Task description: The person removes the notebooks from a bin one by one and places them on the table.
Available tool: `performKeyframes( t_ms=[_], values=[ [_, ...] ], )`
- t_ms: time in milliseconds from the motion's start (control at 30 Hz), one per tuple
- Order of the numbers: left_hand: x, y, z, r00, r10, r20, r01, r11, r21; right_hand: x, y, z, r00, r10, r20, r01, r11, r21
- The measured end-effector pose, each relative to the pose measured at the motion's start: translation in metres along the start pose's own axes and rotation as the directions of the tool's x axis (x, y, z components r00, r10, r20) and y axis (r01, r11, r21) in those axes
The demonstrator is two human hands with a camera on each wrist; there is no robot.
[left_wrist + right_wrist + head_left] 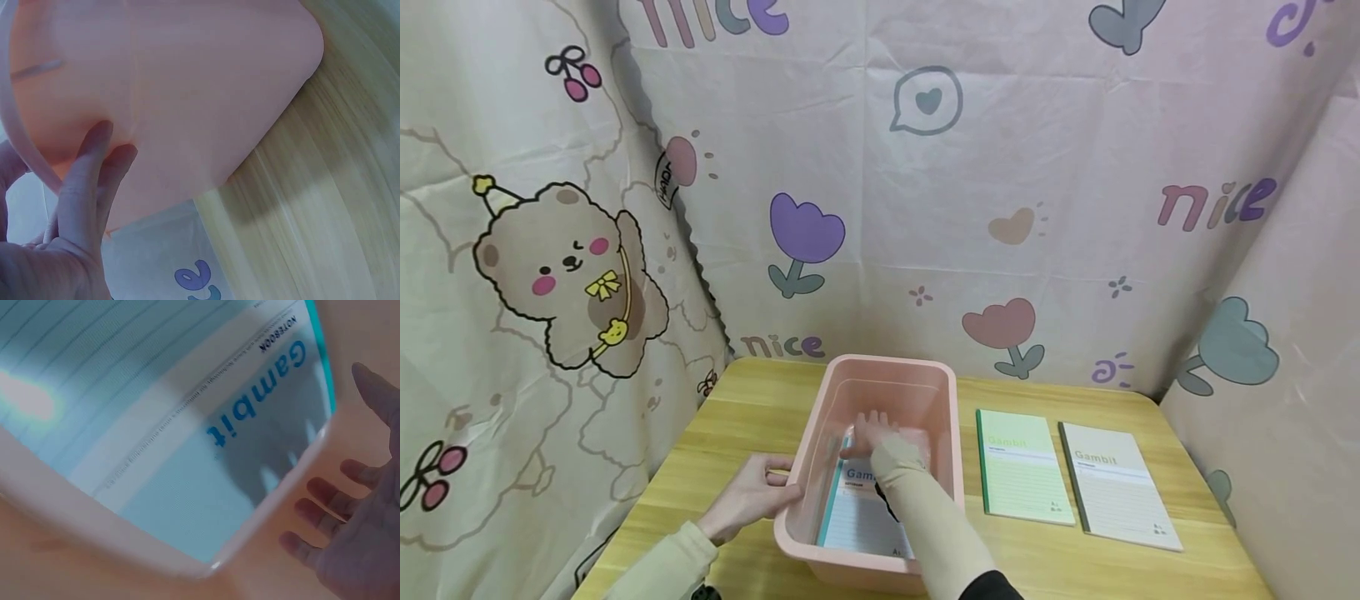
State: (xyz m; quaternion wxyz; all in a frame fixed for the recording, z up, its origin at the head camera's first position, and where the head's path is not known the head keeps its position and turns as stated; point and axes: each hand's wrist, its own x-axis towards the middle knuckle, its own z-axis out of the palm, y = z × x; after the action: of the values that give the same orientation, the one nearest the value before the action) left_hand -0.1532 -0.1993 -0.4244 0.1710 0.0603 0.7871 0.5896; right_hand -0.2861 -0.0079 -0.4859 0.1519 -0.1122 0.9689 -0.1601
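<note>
A pink plastic bin (891,395) stands on the table, and a blue Gambit notebook (859,518) lies cover up on its floor. At the bin's left side, my left hand (754,497) grips the rim. The left wrist view shows the fingers (94,169) against the outer wall, with the thumb mostly hidden behind the rim. My right hand (872,435) reaches inside, over the far end of the notebook. In the right wrist view its fingers (325,503) are spread and hold nothing; the notebook lies apart from them. My right forearm hides part of the cover.
Right of the bin, a green notebook (1026,468) and a grey-white notebook (1118,485) lie side by side on the wooden table (760,400). A printed cloth (880,208) hangs behind the table and along both sides.
</note>
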Motion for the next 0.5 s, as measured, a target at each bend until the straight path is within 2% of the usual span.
performKeyframes(
  t_ms=[133,333,500],
  values=[
    [0.001,-0.001,0.000,1.000,-0.005,-0.002,0.005,1.000,0.005,0.003,0.001,0.007,1.000,0.013,-0.003,-0.013,1.000,-0.018],
    [0.000,-0.001,0.000,1.000,-0.002,-0.003,0.002,1.000,0.006,0.007,0.003,0.018,0.998,0.046,0.032,-0.048,0.995,0.084],
    [0.000,-0.001,0.001,1.000,0.005,-0.003,-0.005,1.000,0.006,0.010,0.008,0.026,0.999,0.031,0.024,-0.032,0.999,0.041]
  ],
)
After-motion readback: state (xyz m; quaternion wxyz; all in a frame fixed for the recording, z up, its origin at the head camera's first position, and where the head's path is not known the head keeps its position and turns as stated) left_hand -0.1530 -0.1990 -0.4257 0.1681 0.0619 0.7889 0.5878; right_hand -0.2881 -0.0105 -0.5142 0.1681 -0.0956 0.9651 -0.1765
